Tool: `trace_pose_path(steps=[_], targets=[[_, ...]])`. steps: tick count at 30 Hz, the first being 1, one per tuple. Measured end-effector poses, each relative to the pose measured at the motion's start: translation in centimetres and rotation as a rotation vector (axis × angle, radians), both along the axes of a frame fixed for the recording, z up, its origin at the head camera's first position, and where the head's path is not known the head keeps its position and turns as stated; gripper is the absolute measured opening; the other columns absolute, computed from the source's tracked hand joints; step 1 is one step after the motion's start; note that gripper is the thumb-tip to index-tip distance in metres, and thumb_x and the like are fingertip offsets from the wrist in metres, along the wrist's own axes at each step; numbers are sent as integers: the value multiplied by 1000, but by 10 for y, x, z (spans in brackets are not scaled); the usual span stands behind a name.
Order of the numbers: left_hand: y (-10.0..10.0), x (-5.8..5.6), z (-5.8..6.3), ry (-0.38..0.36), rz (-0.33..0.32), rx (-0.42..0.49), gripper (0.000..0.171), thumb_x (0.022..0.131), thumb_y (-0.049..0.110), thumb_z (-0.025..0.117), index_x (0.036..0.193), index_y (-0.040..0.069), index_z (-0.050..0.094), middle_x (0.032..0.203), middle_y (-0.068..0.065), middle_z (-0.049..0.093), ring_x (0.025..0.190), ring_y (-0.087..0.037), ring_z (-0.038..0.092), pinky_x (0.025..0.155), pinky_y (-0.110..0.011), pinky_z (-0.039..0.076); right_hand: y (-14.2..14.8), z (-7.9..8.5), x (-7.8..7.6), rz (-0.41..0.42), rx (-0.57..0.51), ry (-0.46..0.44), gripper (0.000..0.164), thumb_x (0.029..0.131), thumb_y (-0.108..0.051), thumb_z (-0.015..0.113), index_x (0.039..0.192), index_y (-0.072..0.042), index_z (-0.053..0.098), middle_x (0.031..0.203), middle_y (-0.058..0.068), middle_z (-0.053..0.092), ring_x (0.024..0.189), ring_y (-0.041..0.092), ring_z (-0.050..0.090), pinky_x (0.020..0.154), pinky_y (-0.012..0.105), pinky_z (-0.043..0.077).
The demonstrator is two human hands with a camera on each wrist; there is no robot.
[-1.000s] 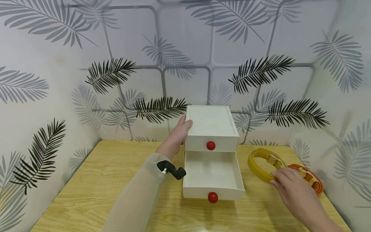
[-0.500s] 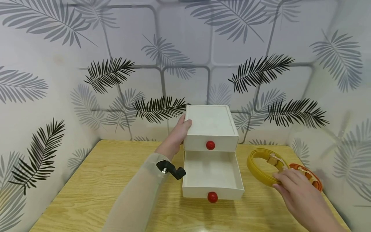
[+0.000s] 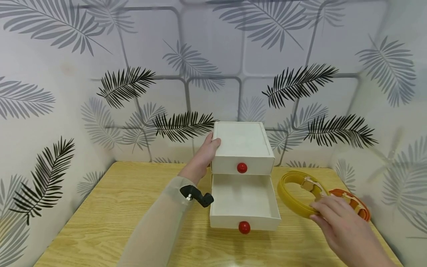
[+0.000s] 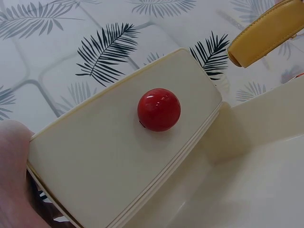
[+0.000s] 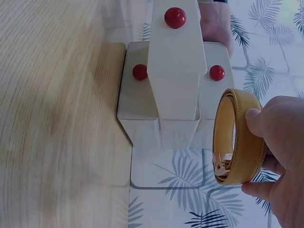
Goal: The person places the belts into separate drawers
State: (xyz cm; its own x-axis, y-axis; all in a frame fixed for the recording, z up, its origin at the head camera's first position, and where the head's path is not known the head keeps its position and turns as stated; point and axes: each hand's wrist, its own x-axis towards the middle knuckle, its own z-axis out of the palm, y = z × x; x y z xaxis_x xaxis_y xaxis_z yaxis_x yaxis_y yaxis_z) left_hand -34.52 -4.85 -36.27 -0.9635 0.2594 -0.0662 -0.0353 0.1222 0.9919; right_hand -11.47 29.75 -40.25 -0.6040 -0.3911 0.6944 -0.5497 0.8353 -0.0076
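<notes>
A white drawer cabinet [image 3: 243,139] with red knobs stands at the back middle of the table. My left hand [image 3: 204,157] holds its upper left side, thumb over the top edge. The middle drawer [image 3: 245,196] is pulled out, and its visible inside is bare. My right hand [image 3: 343,226] grips a coiled yellow belt [image 3: 295,204] between thumb and fingers, right of the drawer. In the right wrist view the belt [image 5: 249,137] shows a gold buckle, and the thumb presses its outer side. An orange coiled belt [image 3: 361,207] lies behind the right hand, partly hidden by it.
The wooden table [image 3: 110,215] ends against patterned walls at the back and both sides. A black mount [image 3: 197,195] sticks out from the left wrist close to the drawer. In the right wrist view, the bottom drawer [image 5: 137,99] is closed.
My right hand has moved the yellow belt slightly left, toward the pulled-out drawer. The left hand and the cabinet stay where they were.
</notes>
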Motion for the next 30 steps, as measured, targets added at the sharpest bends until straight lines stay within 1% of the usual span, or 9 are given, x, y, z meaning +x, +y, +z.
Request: trace_pose_path(steps=[4, 7, 15, 19, 25, 30], targets=[[1, 0, 1, -1, -2, 2, 68, 118, 46, 39, 179, 33, 12, 182, -9, 18, 164, -39, 20, 127, -69, 18, -6, 4, 2, -2, 7, -5, 68, 118, -60, 31, 111, -11, 77, 111, -1, 72, 109, 27, 64, 116, 5, 16], [1, 1, 1, -1, 1, -3, 70, 118, 46, 39, 179, 32, 10, 183, -8, 17, 164, -39, 20, 127, -69, 18, -9, 7, 3, 13, 5, -1, 69, 117, -61, 31, 111, -11, 78, 111, -2, 72, 109, 27, 64, 117, 5, 17], [1, 2, 3, -1, 9, -8, 71, 117, 47, 39, 179, 32, 9, 184, -7, 15, 165, -39, 18, 128, -69, 17, -18, 12, 1, 84, 3, 21, 62, 119, -56, 35, 111, -12, 77, 112, -3, 72, 108, 25, 64, 118, 8, 22], [1, 2, 3, -4, 10, -4, 72, 117, 47, 40, 180, 32, 8, 184, -7, 13, 165, -40, 17, 128, -69, 17, -24, 15, 1, 89, 14, -2, 60, 119, -55, 35, 113, -13, 77, 114, -5, 72, 110, 24, 65, 119, 8, 21], [1, 2, 2, -10, 7, 5, 71, 118, 47, 40, 180, 32, 8, 184, -7, 13, 165, -39, 17, 128, -69, 18, -35, 20, 1, 106, 25, -20, 58, 119, -54, 34, 114, -16, 77, 117, -7, 71, 111, 22, 64, 116, 10, 28], [0, 2, 2, -10, 6, 6, 70, 118, 46, 40, 179, 33, 9, 184, -7, 14, 165, -39, 18, 127, -69, 18, -44, 22, 1, 88, 42, -67, 60, 118, -59, 30, 116, -21, 76, 120, -10, 70, 114, 21, 64, 118, 8, 24]])
